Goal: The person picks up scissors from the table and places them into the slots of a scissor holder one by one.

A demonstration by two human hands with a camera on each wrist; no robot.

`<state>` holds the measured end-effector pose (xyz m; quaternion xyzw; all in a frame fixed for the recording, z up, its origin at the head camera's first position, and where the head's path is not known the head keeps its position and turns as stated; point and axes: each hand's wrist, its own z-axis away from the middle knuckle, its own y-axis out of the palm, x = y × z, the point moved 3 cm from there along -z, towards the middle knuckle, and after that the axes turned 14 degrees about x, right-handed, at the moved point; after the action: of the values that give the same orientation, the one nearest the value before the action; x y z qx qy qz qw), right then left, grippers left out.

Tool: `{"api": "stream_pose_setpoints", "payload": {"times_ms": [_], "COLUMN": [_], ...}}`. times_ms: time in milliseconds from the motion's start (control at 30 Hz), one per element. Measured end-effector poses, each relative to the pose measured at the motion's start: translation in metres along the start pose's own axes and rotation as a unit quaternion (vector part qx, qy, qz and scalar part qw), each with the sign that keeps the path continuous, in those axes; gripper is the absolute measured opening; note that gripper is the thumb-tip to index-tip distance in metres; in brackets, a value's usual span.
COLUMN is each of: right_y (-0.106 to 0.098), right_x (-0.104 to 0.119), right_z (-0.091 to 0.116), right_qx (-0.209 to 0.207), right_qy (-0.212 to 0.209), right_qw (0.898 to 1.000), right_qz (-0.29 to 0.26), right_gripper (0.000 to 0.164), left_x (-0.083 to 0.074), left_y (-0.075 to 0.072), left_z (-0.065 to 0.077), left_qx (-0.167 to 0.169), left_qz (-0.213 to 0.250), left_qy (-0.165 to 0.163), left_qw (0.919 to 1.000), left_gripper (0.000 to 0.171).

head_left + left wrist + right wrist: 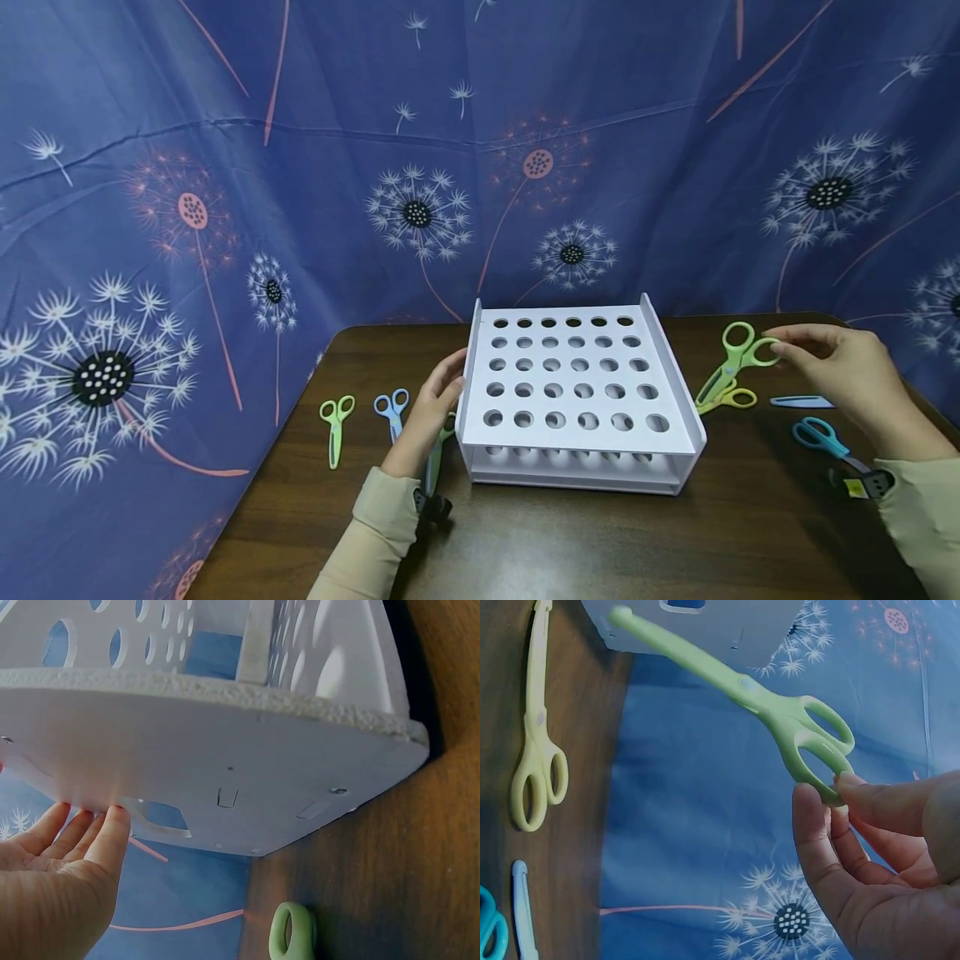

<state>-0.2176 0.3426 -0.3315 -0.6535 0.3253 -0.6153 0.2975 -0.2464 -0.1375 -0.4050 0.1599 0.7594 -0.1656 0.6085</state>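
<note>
A white rack (538, 377) with rows of round holes and raised side panels stands on the table. My left hand (433, 406) is at its left side; in the left wrist view its extended fingertips touch the side panel (172, 750). At the right, my right hand (851, 367) pinches one handle loop of light green scissors (738, 358) between thumb and fingers. These scissors hang above the table, blade end slanting down to the left, with a green sheath-like cover along the blades (697, 661). Yellow scissors (738, 398) lie just behind them, beside the rack.
Green scissors (334, 429) and blue scissors (392, 412) lie at the left. Another green pair (435, 462) is partly hidden by my left wrist. At the right are a light blue blade cover (801, 402) and teal scissors (821, 435). Patterned blue cloth (480, 208) hangs behind the table.
</note>
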Motion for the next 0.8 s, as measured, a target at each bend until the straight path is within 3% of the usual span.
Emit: {"api": "stream_pose_setpoints", "payload": {"times_ms": [800], "right_y": [-0.023], "right_x": [0.028], "right_z": [-0.004], "right_qx": [-0.032], "right_qy": [-0.031], "right_qw": [0.999], "right_qz": [0.011], "right_gripper": [0.039], "left_x": [0.000], "left_y": [-0.001], "left_z": [0.000], "left_qx": [0.007], "left_qz": [0.005], "left_qy": [0.000], "left_qw": [1.0000], "left_gripper": [0.048]}}
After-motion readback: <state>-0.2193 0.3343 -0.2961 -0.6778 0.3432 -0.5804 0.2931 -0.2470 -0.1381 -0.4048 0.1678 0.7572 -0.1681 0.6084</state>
